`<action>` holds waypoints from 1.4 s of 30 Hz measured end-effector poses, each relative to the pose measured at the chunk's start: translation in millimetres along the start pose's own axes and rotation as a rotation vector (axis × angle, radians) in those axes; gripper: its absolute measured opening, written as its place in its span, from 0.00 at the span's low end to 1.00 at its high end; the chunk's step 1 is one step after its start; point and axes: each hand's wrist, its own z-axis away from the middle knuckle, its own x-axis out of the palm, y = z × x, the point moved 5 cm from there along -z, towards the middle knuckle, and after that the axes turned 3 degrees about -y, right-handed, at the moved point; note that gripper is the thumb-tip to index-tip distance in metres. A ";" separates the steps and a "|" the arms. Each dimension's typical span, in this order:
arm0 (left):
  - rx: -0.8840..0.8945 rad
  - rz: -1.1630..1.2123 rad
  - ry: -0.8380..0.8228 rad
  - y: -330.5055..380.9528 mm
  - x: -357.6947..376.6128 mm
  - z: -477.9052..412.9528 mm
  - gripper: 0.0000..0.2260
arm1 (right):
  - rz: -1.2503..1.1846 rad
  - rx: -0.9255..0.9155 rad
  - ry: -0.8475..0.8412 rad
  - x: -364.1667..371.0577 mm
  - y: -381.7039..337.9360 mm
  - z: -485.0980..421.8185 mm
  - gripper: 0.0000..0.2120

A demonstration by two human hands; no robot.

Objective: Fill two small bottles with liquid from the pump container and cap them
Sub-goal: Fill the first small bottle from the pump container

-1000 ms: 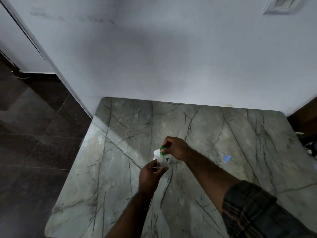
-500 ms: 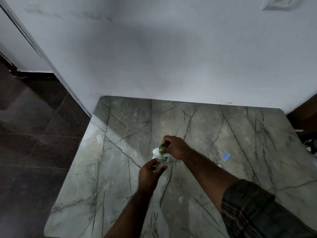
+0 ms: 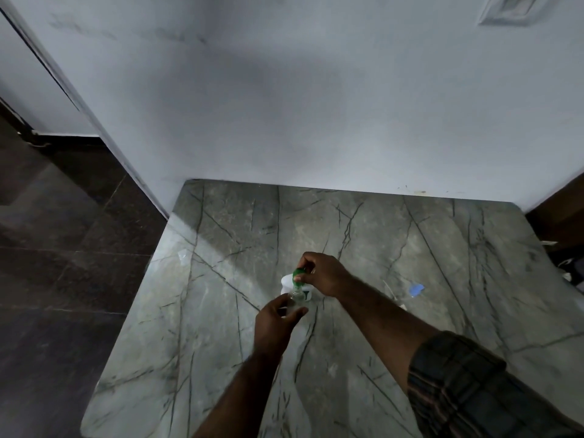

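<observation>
Item one, the small clear bottle (image 3: 296,299): we find it upright near the middle of the marble-patterned table (image 3: 221,327), its mouth just under the green pump head (image 3: 298,275). We log the left hand (image 3: 275,318) as wrapped about the bottle's lower body, thumb on one side and fingers curled round the other. Item two, the pump container (image 3: 287,284): a white body standing directly behind the bottle, touching or nearly touching it; we cannot tell which. The right hand (image 3: 325,273) sits atop it, fingers bent and closed over the green pump head. How much liquid is in the bottle we cannot make out. Item three, a dark plaid sleeve (image 3: 464,387), pushed up the right forearm. Item four, a small blue object (image 3: 416,290) lying on the table well to the right of the hands. Beyond these we note a pale wall (image 3: 316,105) at the table's far edge and dark floor tiles (image 3: 63,263) to the left.
</observation>
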 end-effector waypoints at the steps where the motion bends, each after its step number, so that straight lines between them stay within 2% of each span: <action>1: 0.000 0.008 0.002 0.9 0.1 0.3 0.24 | 0.001 -0.005 0.001 -1.7 -1.4 -0.1 0.10; 10: -0.003 -0.001 0.000 -3.0 2.1 -2.1 0.24 | 0.067 -0.016 0.005 0.5 -1.5 -0.8 0.09; 16: 0.014 0.008 -0.006 3.5 -0.5 -0.8 0.21 | 0.105 -0.057 -0.011 -9.8 -12.8 -2.0 0.11; 22: 0.020 -0.020 -0.005 0.0 0.9 -1.1 0.22 | 0.007 -0.052 0.006 0.1 -2.6 4.3 0.09; 42: 0.058 -0.053 -0.022 4.4 -0.9 -5.9 0.21 | 0.072 -0.055 -0.010 -9.3 -5.5 -1.2 0.10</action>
